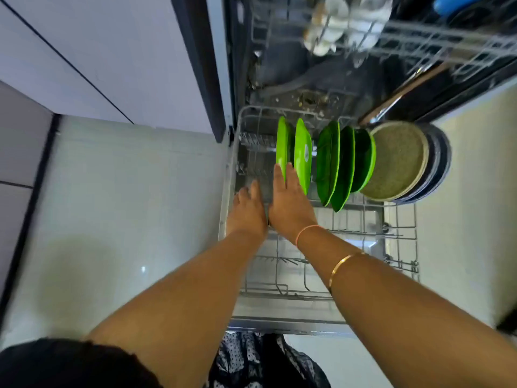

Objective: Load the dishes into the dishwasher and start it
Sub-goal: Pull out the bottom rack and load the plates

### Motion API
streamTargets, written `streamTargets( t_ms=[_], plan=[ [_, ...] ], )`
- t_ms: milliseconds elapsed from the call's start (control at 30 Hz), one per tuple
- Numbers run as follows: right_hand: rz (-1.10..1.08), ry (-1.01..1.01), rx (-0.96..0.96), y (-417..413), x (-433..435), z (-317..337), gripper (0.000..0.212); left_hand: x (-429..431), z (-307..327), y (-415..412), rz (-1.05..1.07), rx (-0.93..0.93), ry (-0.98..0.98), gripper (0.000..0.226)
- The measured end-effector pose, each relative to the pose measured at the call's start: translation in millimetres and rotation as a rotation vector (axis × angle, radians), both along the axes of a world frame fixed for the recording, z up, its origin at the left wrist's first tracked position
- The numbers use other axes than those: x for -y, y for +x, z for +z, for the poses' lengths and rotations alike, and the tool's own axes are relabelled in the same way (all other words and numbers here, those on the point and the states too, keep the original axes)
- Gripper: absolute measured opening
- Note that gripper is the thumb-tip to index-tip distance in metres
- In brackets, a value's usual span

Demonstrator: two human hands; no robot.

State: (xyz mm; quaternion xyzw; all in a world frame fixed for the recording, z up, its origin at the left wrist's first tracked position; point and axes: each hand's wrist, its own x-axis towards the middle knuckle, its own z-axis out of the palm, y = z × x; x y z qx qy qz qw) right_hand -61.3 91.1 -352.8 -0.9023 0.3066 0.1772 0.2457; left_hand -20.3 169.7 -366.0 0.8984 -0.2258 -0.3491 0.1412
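Observation:
The lower rack (402, 233) of the open dishwasher is pulled out over the door. Two bright green plates stand on edge in it; my right hand (288, 205) pinches the lower rim of the left one (282, 144), thumb on its left face and fingers between it and the second plate (303, 152). Right of these stand three dark green leaf-shaped plates (333, 163), then a speckled grey plate (397, 161) and dark blue plates (442, 161). My left hand (247, 211) sits beside the right one at the rack's left side, fingers pointing down, holding nothing I can see.
The upper rack (419, 37) is slid out above, carrying white cups (330, 26) and a blue item (453, 4). The near half of the lower rack has bare tines. Pale cabinet fronts (98, 51) rise on the left and a light tiled floor (112, 205) lies on both sides.

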Motion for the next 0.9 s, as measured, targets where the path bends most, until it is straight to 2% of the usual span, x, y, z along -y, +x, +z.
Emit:
streamTargets(
  t_ms=[167,267,433,600,900],
  plan=[
    [0.224,-0.016,0.073,13,-42,112,0.074,-56,112,7,0.180,-0.013,0.018,0.073],
    [0.434,-0.104,0.127,25,-71,180,0.068,-95,182,11,0.218,0.067,0.012,0.077],
    [0.623,-0.215,0.193,54,-124,270,0.073,-155,264,33,0.286,0.297,-0.008,0.076],
    [0.645,-0.210,0.293,99,-183,326,0.072,-211,317,78,0.349,0.459,0.006,0.073],
    [0.615,-0.176,0.452,218,-309,367,0.071,-347,377,186,0.334,0.644,-0.061,0.066]
  ],
)
